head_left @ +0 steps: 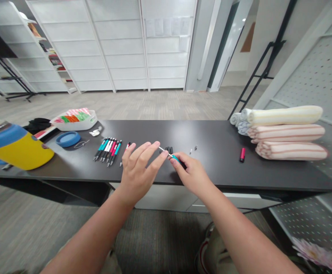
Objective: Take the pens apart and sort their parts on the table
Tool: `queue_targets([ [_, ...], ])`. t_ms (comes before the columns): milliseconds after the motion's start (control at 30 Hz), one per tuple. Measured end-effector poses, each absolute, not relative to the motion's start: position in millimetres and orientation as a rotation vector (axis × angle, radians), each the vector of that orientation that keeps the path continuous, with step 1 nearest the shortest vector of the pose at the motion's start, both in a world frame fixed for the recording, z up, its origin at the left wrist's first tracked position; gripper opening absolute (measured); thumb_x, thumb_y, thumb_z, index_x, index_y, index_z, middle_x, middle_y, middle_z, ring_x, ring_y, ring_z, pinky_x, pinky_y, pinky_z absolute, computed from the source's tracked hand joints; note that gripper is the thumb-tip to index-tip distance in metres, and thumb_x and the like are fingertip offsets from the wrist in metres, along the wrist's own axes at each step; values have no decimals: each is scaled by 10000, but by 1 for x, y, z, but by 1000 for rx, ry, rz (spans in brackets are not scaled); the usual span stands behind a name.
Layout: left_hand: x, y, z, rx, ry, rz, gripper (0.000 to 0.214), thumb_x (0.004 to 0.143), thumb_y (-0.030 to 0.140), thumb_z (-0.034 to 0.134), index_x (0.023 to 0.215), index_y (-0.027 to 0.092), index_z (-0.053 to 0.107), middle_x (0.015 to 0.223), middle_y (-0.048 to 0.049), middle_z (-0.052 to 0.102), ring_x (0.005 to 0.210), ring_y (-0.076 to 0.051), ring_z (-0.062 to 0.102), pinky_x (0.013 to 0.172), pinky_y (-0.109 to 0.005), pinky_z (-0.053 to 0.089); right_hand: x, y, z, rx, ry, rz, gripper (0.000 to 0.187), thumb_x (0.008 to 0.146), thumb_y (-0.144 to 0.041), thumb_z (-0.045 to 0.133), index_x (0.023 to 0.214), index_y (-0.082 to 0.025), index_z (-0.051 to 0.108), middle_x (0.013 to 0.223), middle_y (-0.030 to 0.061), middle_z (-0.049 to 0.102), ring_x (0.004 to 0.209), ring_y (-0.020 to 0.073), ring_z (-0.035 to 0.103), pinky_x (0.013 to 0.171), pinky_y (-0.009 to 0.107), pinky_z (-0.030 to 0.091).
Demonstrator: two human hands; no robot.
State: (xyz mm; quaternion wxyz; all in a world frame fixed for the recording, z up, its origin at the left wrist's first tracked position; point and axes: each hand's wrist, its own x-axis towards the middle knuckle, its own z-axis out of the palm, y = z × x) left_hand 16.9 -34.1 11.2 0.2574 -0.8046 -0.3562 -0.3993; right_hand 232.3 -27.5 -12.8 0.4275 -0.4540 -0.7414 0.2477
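My right hand (193, 171) is closed around a teal pen barrel (176, 158), near the middle of the table's front edge. A thin white pen refill (162, 149) sticks out of the barrel's end to the upper left. My left hand (138, 163) has thumb and index finger at that refill, its other fingers loosely extended. Behind the hands lie several black pen parts (170, 149), partly covered. Tiny pen parts (196, 147) rest just to the right. Left of my left hand is a row of assembled teal, white and pink pens (108, 150); one more pink pen (125, 154) is partly hidden by it.
Right on the dark table (211, 137) are a pink pen barrel (242, 155) and stacked rolled towels (291, 133). At left stand a white tray (88, 122) of colourful packets, a blue lid (68, 139), white earbuds (95, 132) and a large yellow-and-blue bottle (20, 146).
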Motion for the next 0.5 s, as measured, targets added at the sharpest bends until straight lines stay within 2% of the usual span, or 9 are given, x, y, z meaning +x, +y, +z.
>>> queue_targets([
  [100, 19, -31, 14, -2270, -1083, -1283, 385, 953, 223, 707, 1327, 277, 629, 1335, -87, 700, 1270, -262, 622, 1146, -486, 431, 236, -27, -14, -1157, -1712, 719, 324, 1075, -484, 481, 1124, -240, 688, 835, 2, 668, 754, 158, 613, 710, 277, 446],
  [233, 22, -23, 12, -2531, -1349, -1468, 165, 1015, 295, 619, 1141, 238, 709, 1100, -55, 759, 1052, -207, 685, 968, -372, 533, 238, -25, -19, -1097, -1607, 856, 358, 1072, -529, 473, 1158, -244, 671, 783, -13, 605, 674, 136, 544, 631, 261, 413],
  [333, 22, -18, 8, -2584, -1528, -1487, 175, 1022, 331, 600, 1064, 253, 750, 1043, -36, 765, 1012, -201, 680, 908, -347, 533, 236, -24, -19, -999, -1549, 972, 360, 1066, -547, 484, 1147, -242, 657, 773, -20, 577, 626, 119, 494, 589, 253, 390],
  [500, 19, -13, 4, -2600, -1696, -1469, 186, 1001, 334, 613, 1054, 263, 776, 992, -22, 763, 926, -188, 670, 804, -312, 510, 229, -24, -17, -858, -1328, 1159, 393, 1063, -598, 452, 1117, -246, 617, 743, -40, 530, 539, 100, 424, 501, 243, 324],
])
